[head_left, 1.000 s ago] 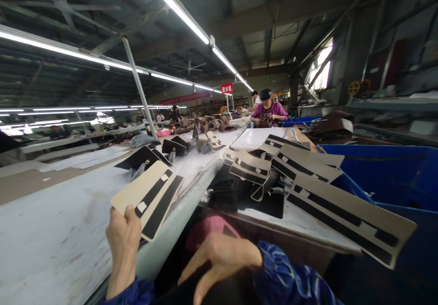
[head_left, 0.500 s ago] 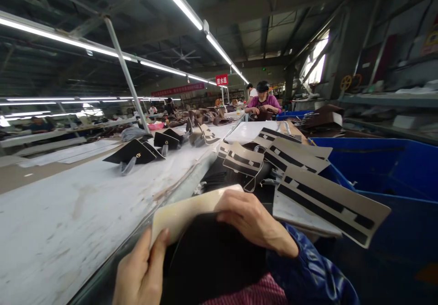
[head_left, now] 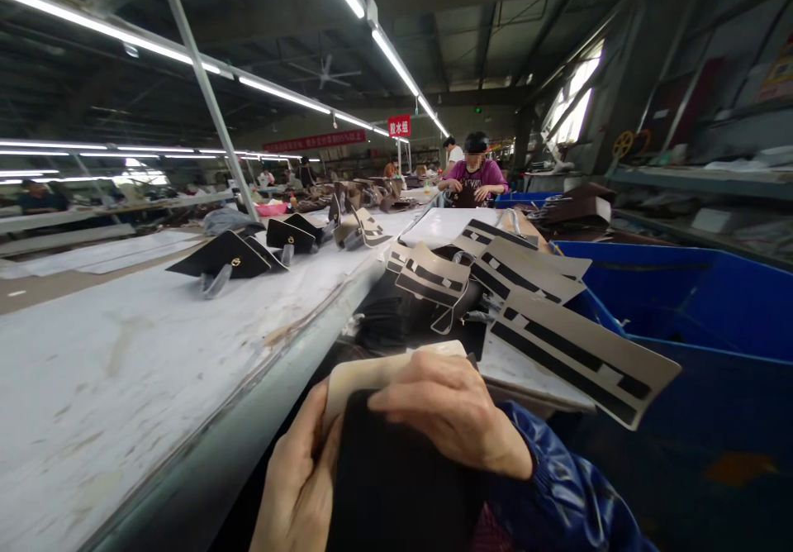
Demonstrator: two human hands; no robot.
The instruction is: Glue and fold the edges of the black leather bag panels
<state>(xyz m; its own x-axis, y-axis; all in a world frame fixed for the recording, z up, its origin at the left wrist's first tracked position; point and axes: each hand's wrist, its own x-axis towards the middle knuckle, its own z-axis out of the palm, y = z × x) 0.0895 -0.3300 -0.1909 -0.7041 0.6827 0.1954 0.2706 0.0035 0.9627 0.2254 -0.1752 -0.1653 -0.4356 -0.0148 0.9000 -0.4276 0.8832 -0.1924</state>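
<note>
A flexible black panel [head_left: 396,469] with a cream strip [head_left: 363,370] along its far edge is held low in front of my body. My left hand [head_left: 303,461] pinches its left edge, thumb on the near side. Over the top lies my right hand [head_left: 439,407], fingers bent across the cream strip where it meets the black. The right fingertips are slightly blurred, and the panel's lower part runs out of view. Just beyond my hands are stacked black pieces [head_left: 381,325] and a beige panel with black strips [head_left: 432,275].
Left is a long white-topped table [head_left: 154,387] bearing black flaps with gold fittings [head_left: 226,254]. More beige strip-marked panels [head_left: 582,354] jut out at right beside a blue bin [head_left: 687,287]. A person in a purple top [head_left: 489,173] works further along.
The panel and my left hand have shifted right in view. My right hand's fingers now reach further over the cream strip, and the black part looks narrower. The camera view has shifted slightly.
</note>
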